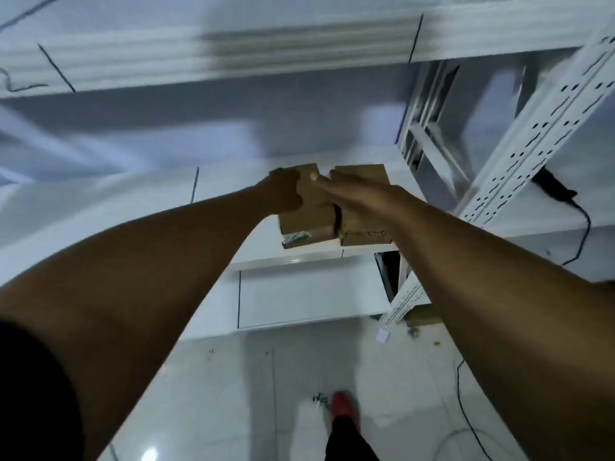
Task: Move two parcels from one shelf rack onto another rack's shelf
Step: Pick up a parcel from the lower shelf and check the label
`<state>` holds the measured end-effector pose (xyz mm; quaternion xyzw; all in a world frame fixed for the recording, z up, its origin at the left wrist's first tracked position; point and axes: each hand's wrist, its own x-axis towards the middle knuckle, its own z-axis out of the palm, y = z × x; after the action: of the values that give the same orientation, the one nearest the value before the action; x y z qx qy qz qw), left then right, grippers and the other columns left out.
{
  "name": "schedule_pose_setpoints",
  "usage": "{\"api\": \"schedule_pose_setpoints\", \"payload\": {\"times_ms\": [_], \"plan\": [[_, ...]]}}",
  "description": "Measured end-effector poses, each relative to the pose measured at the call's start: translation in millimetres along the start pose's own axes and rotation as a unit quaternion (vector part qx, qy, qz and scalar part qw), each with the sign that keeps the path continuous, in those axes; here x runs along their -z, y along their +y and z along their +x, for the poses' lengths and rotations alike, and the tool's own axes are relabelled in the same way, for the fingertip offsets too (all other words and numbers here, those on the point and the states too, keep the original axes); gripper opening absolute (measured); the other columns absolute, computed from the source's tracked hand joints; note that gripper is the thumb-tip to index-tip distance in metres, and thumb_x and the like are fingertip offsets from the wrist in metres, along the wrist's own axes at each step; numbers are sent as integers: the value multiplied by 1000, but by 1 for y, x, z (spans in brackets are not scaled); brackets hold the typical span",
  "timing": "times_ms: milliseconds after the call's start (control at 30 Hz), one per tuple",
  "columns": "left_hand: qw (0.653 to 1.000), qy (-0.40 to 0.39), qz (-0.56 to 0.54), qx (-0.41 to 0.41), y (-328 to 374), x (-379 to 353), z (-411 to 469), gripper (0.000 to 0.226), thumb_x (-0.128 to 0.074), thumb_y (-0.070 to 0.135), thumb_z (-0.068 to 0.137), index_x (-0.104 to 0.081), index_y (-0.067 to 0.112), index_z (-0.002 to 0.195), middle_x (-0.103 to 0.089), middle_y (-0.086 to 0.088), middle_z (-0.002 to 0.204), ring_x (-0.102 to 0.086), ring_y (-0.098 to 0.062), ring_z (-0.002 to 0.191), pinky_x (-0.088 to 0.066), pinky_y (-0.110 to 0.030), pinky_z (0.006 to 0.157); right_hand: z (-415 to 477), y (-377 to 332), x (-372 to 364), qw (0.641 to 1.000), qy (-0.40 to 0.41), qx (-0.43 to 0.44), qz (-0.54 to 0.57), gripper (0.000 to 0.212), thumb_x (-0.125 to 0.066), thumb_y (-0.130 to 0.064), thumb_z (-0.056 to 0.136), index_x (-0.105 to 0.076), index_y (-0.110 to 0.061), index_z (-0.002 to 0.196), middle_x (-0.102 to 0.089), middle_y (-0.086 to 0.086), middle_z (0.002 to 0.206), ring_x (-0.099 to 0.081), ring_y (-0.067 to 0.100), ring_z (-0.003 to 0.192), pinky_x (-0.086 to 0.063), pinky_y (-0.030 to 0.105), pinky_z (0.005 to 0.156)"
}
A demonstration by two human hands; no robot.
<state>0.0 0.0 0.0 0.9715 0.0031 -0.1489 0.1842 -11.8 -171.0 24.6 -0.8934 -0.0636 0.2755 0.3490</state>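
Both arms reach fwd to two brown cardboard parcels sitting side by side, touching, on a white shelf (pixel 332 257) of the rack, near its front edge. Left parcel (pixel 307 224) has a strip of greenish tape or label on its near lower face; right parcel (pixel 361 227) shows a faint dark marking on its near face. Left hand (pixel 283 191) wraps the left parcel's top left corner, fingers curled over the far side & thumb on the near side, gripping it. Right hand (pixel 352 191) lies across the tops of both parcels w/ fingers flat and extended, tips reaching over the left one; can't tell if it grips or just presses. A perforated white upright (pixel 532 134) slants up at right, w/ a black cable (pixel 580 227) hanging beside it. Another white shelf (pixel 233 58) runs above, blurred. Below, white tiled floor (pixel 233 394) & a red shoe (pixel 344 405).
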Motion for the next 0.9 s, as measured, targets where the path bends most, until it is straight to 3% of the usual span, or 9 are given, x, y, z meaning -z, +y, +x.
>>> {"api": "schedule_pose_setpoints", "payload": {"times_ms": [167,267,333,467,567,633,700,800,900], "plan": [[983,-47,48,170,20,-49,69,111,-56,77,83,-16,22,171,-22,-22,173,-21,-52,158,-32,-60,124,92,18,-9,996,30,-59,56,86,-22,-66,102,-1,-12,165,-10,15,174,-22,37,158,-25,49,126],[981,-59,64,175,21,-80,84,108,-57,68,94,0,18,172,0,-26,177,6,-58,160,-17,-74,125,120,27,-34,977,30,-109,183,80,-30,-60,104,-12,-10,164,-29,16,168,-38,39,148,-37,53,118],[974,-40,19,222,26,-89,82,109,-60,58,96,8,17,171,16,-26,176,15,-53,162,-25,-78,120,127,35,-45,961,56,-124,240,69,-34,-54,106,-30,-9,158,-49,15,151,-53,36,132,-45,52,111],[972,42,-11,231,20,-83,65,104,-67,63,83,-22,20,166,-11,-16,176,-11,-45,161,-38,-69,113,118,44,-48,956,56,-113,266,56,-31,-53,107,-59,-11,130,-65,16,117,-61,29,98,-51,49,104],[955,114,-147,229,-10,-67,37,93,-63,70,63,-57,21,142,-52,-13,149,-49,-41,138,-50,-55,103,112,41,-41,941,78,-123,307,42,-36,-37,109,-68,-10,112,-68,20,130,-65,29,105,-49,39,96],[876,187,-377,235,-23,-52,15,76,-61,66,64,-71,17,122,-71,-11,121,-67,-40,119,-56,-42,86,107,35,-34,926,94,-123,346,34,-41,-21,109,-64,-10,131,-63,15,141,-61,25,114,-45,34,95],[745,199,-595,229,-28,-43,-6,52,-60,53,82,-72,15,115,-73,-7,108,-69,-38,115,-56,-40,83,97,32,-30,928,94,-114,343,36,-47,-19,106,-60,-16,139,-59,13,145,-56,24,112,-47,37,97],[574,138,-790,168,-34,-46,-35,57,-50,53,91,-66,15,131,-70,-13,129,-62,-39,125,-53,-58,104,72,23,-33,925,43,-97,365,23,-54,-36,102,-67,-23,116,-66,5,134,-59,24,114,-51,49,106],[421,51,-904,57,-37,-67,-54,73,-46,58,88,-61,15,144,-61,-22,145,-51,-50,140,-34,-73,115,47,10,-40,846,-49,-52,528,30,-60,-50,97,-69,-25,111,-76,7,116,-67,35,118,-50,58,105]]}}
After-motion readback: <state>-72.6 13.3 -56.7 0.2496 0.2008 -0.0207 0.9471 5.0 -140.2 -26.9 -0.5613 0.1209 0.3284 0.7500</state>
